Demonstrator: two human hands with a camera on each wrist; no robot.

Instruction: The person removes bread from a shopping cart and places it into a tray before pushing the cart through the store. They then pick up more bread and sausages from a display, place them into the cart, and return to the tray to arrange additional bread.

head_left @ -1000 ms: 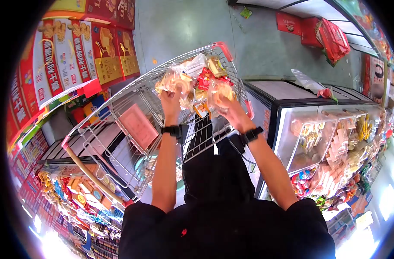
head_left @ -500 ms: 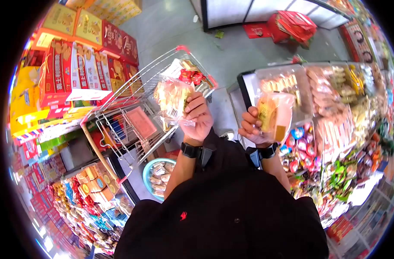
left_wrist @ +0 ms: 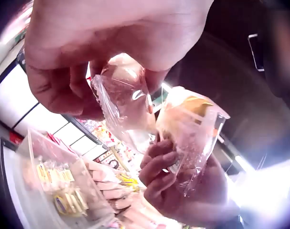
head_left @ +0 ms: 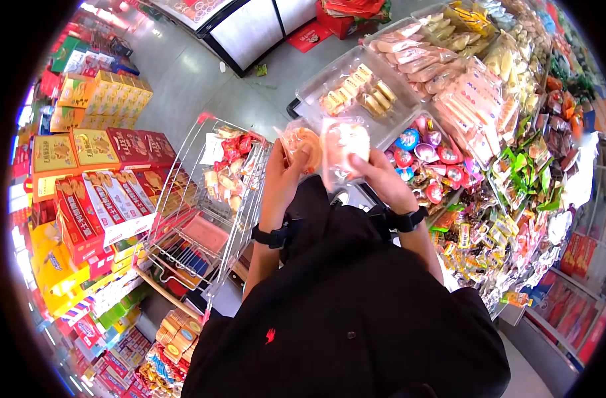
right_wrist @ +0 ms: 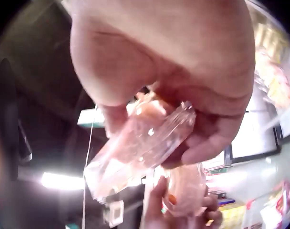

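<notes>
In the head view my left hand [head_left: 281, 182] grips a clear packet with a round orange-brown item [head_left: 304, 148]. Beside it my right hand [head_left: 388, 184] pinches a clear and pale pink packet [head_left: 344, 147], thumb on its face. The two packets are side by side above the near corner of a clear bin. In the left wrist view, my left hand [left_wrist: 111, 38] curls round its packet [left_wrist: 123, 98], with the other packet [left_wrist: 190, 133] in my right hand beyond. The right wrist view shows my right hand [right_wrist: 168, 62] pinching its wrapper [right_wrist: 140, 143].
A wire shopping cart [head_left: 233, 126] holding packets and a pink tray [head_left: 205, 233] stands to the left. The clear bin [head_left: 402, 109] holds wrapped snacks, with heaps of candy [head_left: 508, 225] at the right. Stacked boxes [head_left: 90, 212] line the far left.
Both hands came up out of the cart with a packet each, then drew close together. The view has shifted, so the cart lies further left and the snack bins nearer.
</notes>
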